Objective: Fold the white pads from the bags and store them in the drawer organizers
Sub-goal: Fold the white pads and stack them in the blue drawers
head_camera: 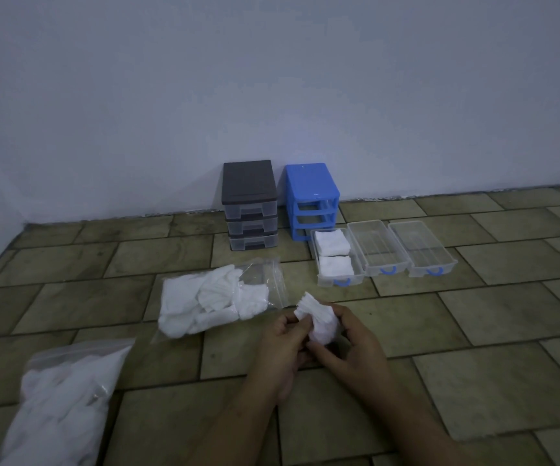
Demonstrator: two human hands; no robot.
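Presently both hands, left hand and right hand, are pinching a crumpled white pad between them above the tiled floor, likely working it flat for folding, with the half-filled clear drawer waiting just beyond.

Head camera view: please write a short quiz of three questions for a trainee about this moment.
1. True or false: the blue organizer has all its drawers inside.
2. How many folded pads lie in the left drawer on the floor?
3. What does the person hold? A) a bag B) a white pad C) a drawer

Key:
1. False; its slots are empty, three drawers lie on the floor.
2. Two.
3. B; the left hand and right hand both grip the white pad.
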